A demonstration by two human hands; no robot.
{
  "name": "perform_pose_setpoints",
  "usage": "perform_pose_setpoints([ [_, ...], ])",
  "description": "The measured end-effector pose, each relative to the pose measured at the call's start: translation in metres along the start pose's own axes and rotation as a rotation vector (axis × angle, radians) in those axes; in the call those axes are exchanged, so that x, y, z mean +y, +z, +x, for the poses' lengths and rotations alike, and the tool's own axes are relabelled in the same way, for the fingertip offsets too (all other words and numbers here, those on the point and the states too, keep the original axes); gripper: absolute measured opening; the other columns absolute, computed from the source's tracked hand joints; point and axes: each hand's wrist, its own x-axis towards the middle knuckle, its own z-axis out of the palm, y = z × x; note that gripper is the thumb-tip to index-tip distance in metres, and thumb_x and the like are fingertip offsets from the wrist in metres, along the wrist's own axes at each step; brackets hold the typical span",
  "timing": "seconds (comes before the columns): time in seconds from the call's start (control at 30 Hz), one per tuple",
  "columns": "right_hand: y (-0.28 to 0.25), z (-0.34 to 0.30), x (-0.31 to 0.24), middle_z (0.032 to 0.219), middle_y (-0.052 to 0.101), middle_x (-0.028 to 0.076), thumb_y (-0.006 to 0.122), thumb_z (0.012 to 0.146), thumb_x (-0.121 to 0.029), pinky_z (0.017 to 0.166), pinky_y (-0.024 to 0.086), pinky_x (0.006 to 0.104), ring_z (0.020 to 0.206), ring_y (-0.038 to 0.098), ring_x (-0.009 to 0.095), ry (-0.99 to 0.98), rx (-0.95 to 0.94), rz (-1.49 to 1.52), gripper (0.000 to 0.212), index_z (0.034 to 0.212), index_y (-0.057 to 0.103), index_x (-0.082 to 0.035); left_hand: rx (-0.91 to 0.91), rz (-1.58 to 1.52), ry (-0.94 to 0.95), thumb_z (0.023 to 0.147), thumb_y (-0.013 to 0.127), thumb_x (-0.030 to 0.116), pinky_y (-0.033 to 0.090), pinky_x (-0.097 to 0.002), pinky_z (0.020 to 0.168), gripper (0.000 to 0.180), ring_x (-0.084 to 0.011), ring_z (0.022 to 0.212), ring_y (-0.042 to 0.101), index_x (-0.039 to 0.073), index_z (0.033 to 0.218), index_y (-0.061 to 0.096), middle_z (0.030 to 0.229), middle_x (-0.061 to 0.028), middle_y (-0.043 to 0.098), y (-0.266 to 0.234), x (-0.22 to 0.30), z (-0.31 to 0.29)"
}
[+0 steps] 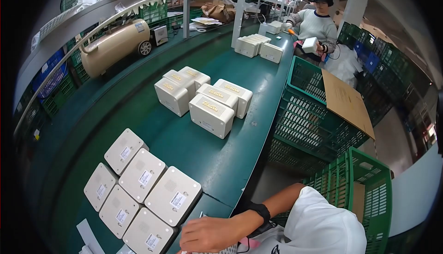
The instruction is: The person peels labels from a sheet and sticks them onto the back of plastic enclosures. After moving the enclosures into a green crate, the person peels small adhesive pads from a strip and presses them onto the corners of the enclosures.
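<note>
Right hand (pixel 207 235): seen from the back at the lower edge, a black wristband (pixel 259 210) being worn; the fingers are bent downward and partly cut off, and whether anything is pinched in the grip cannot be told. Left hand: out of view, its grip cannot be told.

Labelled boxes (pixel 143 174), six, off-white: laid near the grip, to its left and above-left, screwed faces and white labels turned up; the closest are placed just beside it.

Gold-lettered boxes (pixel 211 115), six: stood in two clusters of three, farther beyond the grip on the green worktop (pixel 230 161).

White strip (pixel 90 238): placed left of the grip, past the labelled boxes.

Green crates (pixel 369 198): stacked right of the grip; a cardboard sheet (pixel 349 99) is laid over part of one.

Co-worker (pixel 317 25): stationed far beyond the grip; a white box (pixel 309 45) is held.

Beige tank (pixel 115 48): kept far off, above-left of the grip.
</note>
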Motion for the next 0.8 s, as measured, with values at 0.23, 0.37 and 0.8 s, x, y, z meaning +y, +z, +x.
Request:
perform_pose_setpoints([
  [0.23,0.018,0.001,-0.010,0.093,0.062,0.010,0.064,0.082,-0.009,0.082,0.050,0.0383,0.093,0.062,0.028,-0.182,0.245,-0.227,0.019,0.095,0.060,0.004,0.030,0.049,0.082,0.097,0.069,0.010,0.049,-0.0278,0.062,0.016,-0.0093,0.068,0.059,-0.005,0.100,0.072,0.074,-0.0071,0.069,-0.007,-0.009,-0.005],
  [0.37,0.023,0.007,-0.012,0.095,0.063,0.010,0.066,0.083,-0.009,0.083,0.051,0.0391,0.093,0.063,0.028,-0.189,0.233,-0.176,0.019,0.097,0.061,0.003,0.046,0.099,0.003,0.096,0.069,0.010,0.049,-0.0283,0.062,0.016,-0.0111,0.067,0.060,-0.004,0.101,0.072,0.076,-0.0079,0.071,-0.014,-0.018,-0.014],
  [0.8,0.000,0.035,-0.017,0.097,0.072,0.010,0.078,0.084,-0.002,0.076,0.053,0.0364,0.088,0.068,0.027,0.231,-0.108,0.348,0.026,0.108,0.068,-0.003,-0.029,-0.071,0.298,0.084,0.076,-0.001,0.050,-0.0339,0.054,0.012,-0.0263,0.060,0.064,-0.005,0.095,0.072,0.074,-0.0151,0.067,-0.019,-0.017,0.003],
])
